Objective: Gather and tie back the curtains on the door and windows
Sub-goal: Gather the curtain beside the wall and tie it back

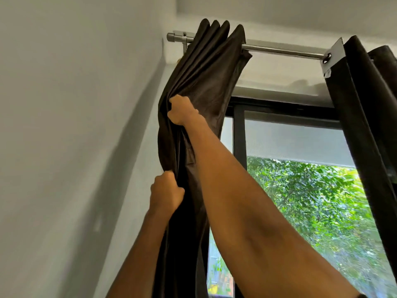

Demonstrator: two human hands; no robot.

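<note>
**Both grips clenched on the left curtain**

Your right grip (180,112) is fisted round a bunch of folds in the left curtain (206,78), fingers curled into the cloth. It sits just off centre toward 11 o'clock, at the end of an arm that reaches up from 5 o'clock across the window (311,201). Your left grip (166,191) is lower, toward 7 o'clock. It is also curled tight on the same curtain, holding its wall-side edge with the fingers wrapped over the fabric. The two grips are apart, one above the other, and dark cloth swells out between them.

The left curtain is dark brown with a slight sheen. It hangs from the curtain rod (283,50) at 12 o'clock, its top pleats pressed together close to the rod's end cap (171,37). From there it falls in one narrow bundle out of view at 6 o'clock, just beside the pale wall (64,125) at 9 o'clock. The rod runs bare toward 2 o'clock, where the right curtain (365,125) hangs by an eyelet and drops along the 3 o'clock edge. Between the curtains, the black-framed window shows green leaves at 4 o'clock. The grey band (296,140) across its upper pane may be a blind, though this angle does not settle it.
</note>
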